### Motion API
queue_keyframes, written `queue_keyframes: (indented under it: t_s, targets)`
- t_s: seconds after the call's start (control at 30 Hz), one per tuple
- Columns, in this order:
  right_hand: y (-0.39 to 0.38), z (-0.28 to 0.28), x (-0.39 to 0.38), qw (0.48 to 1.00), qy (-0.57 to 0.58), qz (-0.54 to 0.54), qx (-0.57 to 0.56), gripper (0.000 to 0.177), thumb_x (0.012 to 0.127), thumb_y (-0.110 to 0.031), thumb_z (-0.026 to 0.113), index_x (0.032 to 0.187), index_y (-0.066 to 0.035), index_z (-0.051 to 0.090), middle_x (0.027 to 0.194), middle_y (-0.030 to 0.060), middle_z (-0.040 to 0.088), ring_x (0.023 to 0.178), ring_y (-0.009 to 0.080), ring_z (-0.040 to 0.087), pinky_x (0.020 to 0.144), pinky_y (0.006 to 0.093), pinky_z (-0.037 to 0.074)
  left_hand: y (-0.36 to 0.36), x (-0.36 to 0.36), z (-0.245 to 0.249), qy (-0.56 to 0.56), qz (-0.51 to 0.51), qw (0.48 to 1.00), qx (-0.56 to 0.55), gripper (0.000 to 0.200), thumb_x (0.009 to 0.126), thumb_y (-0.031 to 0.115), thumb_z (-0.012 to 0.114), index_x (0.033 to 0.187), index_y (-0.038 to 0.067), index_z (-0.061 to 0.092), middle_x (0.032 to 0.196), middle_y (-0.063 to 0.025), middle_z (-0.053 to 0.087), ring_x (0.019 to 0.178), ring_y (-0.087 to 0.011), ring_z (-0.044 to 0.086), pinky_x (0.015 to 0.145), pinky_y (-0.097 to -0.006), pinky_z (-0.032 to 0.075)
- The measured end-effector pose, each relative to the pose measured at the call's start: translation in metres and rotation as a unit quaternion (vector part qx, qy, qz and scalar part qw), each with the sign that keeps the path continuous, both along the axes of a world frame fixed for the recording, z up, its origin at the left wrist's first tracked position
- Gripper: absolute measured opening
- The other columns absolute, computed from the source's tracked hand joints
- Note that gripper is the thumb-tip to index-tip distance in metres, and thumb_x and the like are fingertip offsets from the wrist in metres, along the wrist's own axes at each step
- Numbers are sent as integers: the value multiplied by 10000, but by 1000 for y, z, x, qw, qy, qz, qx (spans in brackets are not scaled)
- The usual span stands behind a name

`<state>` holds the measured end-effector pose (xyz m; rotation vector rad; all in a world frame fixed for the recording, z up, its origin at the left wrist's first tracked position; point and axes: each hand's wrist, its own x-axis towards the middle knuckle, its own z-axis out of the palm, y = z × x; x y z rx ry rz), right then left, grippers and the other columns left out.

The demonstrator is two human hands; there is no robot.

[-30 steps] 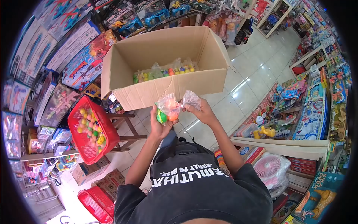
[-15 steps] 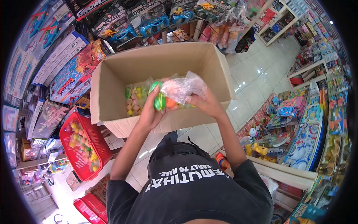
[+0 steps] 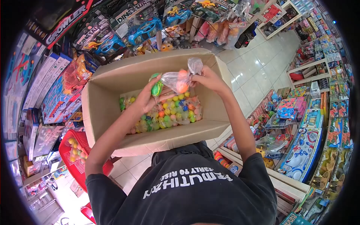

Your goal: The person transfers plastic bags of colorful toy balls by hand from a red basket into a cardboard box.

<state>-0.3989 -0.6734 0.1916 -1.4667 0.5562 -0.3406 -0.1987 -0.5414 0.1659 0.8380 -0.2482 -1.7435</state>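
My left hand (image 3: 147,96) is closed on a green round thing with yellow-green strands (image 3: 157,87), held between thumb and fingers. I cannot make out its kind. My right hand (image 3: 205,79) pinches the neck of a clear plastic bag (image 3: 170,78) with orange balls (image 3: 182,83) bunched at its right end. The bag stretches between my hands, above an open cardboard box (image 3: 103,90). Inside the box, several clear packs of colourful small balls (image 3: 170,112) cover part of the bottom. My left fingers hide some of them.
A red plastic basket (image 3: 66,153) with bagged balls stands left of the box. Boxed toys (image 3: 65,93) are stacked at the left, with hanging toy packs (image 3: 144,30) behind. Shelves of toys (image 3: 300,150) line the right, beside a tiled floor (image 3: 258,62).
The bag is pulled straighter and its orange balls now hang toward my right hand. My hands have risen slightly, and more packed balls show in the box. The view has shifted.
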Motion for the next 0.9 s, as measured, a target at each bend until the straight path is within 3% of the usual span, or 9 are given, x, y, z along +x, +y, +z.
queue_keyframes:
  t_s: [0.1,0.17,0.2,0.3,0.53,0.7,0.77,0.83,0.9]
  targets:
    - [-36,-37,4,984,134,22,-118,240,756,-147,599,938,10,593,828,109,639,712,185,628,638,312,512,-11,12,-38,-34,23,997,60,472,828,311,587,1196,59,431,1097,-121,503,1021,-258,524,863,-382,487]
    - [-51,-53,17,854,378,127,-333,278,716,-236,666,841,8,614,816,155,642,721,232,630,626,321,496,-18,12,-61,-59,29,994,85,462,816,308,600,1182,69,450,1083,-101,509,983,-235,539,826,-337,507]
    - [-52,-65,19,854,379,134,-330,278,716,-236,666,841,8,614,816,155,642,721,232,630,626,321,496,-18,11,-72,-103,9,989,106,437,804,295,612,1154,73,476,1049,-80,522,946,-209,547,780,-299,505]
    - [-54,-123,35,723,504,236,-410,320,662,-243,705,877,-14,646,845,193,634,789,293,623,673,376,499,-18,10,-98,-162,-40,979,117,382,787,267,625,1098,72,522,980,-49,540,866,-167,557,700,-249,493]
    - [-59,-193,35,665,593,189,-412,267,621,-114,721,875,-53,666,973,158,630,869,264,627,716,356,510,-13,9,-127,-258,-36,964,46,316,775,215,622,1031,38,564,882,-39,569,761,-129,553,639,-256,462]
    - [-57,-223,26,694,564,154,-421,265,775,-99,540,1021,-51,623,1044,160,608,915,265,617,782,363,491,-11,11,-131,-371,-52,927,-18,306,763,197,627,1020,43,567,879,-36,580,773,-112,535,671,-253,441]
    - [-63,-315,12,682,570,156,-431,266,792,-122,541,1041,-62,613,1111,145,576,995,253,578,806,354,481,-11,9,-124,-390,-107,914,-22,287,786,149,588,1038,16,556,967,-45,572,925,-128,517,823,-267,405]
    - [-57,-315,15,669,579,156,-440,269,809,-144,541,1061,-74,602,1178,129,543,1075,240,539,830,344,471,-11,8,-121,-388,-117,914,-22,280,783,149,592,1033,28,559,965,-42,572,926,-128,516,833,-268,400]
    - [-58,-291,14,657,588,201,-426,273,803,-105,491,1043,-63,614,1094,179,580,978,274,589,840,367,463,-12,7,-121,-385,-128,913,-27,272,780,148,596,1028,40,561,963,-39,573,927,-129,515,844,-268,396]
